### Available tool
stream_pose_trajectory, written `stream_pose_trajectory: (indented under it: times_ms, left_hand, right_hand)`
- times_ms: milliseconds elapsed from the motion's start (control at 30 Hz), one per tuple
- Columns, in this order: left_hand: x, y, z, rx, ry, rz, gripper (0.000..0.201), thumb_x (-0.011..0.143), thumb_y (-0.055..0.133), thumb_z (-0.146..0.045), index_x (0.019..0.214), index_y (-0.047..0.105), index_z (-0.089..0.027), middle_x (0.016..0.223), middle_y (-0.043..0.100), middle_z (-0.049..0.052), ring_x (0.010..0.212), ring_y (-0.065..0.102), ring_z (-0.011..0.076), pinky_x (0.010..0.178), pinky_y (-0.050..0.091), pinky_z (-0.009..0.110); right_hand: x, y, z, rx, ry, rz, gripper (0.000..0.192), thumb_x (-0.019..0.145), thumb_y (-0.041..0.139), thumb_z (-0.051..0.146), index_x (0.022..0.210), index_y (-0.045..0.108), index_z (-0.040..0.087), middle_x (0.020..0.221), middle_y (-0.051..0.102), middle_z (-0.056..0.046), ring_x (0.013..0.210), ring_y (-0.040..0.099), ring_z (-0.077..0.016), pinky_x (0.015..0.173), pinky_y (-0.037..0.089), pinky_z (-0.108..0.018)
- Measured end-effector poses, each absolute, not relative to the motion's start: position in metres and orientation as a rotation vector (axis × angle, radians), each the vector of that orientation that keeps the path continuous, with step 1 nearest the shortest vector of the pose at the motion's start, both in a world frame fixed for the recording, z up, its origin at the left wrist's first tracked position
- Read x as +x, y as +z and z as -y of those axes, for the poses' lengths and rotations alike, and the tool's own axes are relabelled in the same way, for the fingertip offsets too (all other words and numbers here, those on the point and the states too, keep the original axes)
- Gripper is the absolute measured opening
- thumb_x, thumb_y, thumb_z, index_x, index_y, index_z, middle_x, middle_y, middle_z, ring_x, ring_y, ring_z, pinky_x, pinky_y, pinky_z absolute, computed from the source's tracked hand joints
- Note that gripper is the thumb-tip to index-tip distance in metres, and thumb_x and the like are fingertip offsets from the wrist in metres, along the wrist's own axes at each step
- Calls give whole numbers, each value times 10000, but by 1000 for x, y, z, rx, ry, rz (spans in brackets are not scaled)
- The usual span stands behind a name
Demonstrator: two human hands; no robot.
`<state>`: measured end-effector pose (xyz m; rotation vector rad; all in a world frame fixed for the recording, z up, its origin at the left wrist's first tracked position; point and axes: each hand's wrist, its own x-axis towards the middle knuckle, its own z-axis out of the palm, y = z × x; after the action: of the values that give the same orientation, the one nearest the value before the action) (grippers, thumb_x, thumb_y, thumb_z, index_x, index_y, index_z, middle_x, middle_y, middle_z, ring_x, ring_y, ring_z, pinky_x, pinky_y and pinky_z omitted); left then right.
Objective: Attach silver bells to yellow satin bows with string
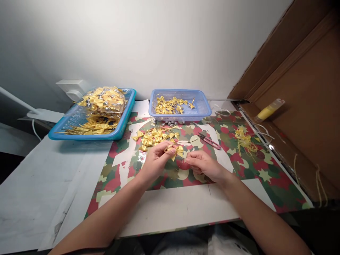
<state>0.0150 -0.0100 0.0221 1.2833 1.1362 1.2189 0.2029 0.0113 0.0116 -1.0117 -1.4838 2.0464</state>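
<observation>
My left hand pinches a yellow ribbon bow between thumb and forefinger, above the patterned mat. Close on its right, my right hand is closed with thumb and fingertips pressed together; whatever lies in that pinch is too small to make out. Just beyond the left hand lies a loose pile of yellow bows with thin gold stems. A pair of thread snips with pinkish handles rests beyond the right hand. Several silver beads sit in front of the blue basket.
A light-blue basket with bows stands by the wall. The larger blue basket at left holds bagged and loose bows. At right are yellow thread scraps, a yellow tube and a cardboard wall. A white lamp arm reaches in from the left.
</observation>
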Motion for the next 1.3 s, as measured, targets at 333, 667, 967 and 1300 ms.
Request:
stream_pose_trajectory:
  times_ms: [333,667,967,1300]
  left_hand:
    - [14,19,11,1339,1212,-1147,275,824,600,-346,612,539,-184,748,545,21,716,479,157,671,390,281]
    - [16,20,12,1298,1158,-1077,282,819,597,-316,594,504,-172,737,499,17,720,439,146,652,349,267]
    - [12,16,11,1192,1132,-971,262,795,609,-306,592,519,-168,694,418,-4,634,353,118,577,285,267]
    - [11,17,10,1253,1169,-973,232,790,601,-298,601,540,-178,753,507,21,653,414,130,582,337,269]
  right_hand:
    - [201,10,-9,-998,2107,1512,396,835,588,429,603,372,192,520,246,93,445,170,-43,412,119,-215]
    - [196,7,-9,-1067,2063,1562,393,847,567,407,606,338,198,509,238,97,421,185,-38,393,130,-207]
    - [208,16,-18,-1139,2015,1441,433,791,624,455,600,333,197,509,228,102,436,162,-35,413,138,-203]
    - [214,22,-19,-1108,1987,1449,434,808,611,456,608,324,201,503,253,103,427,196,-34,409,172,-192]
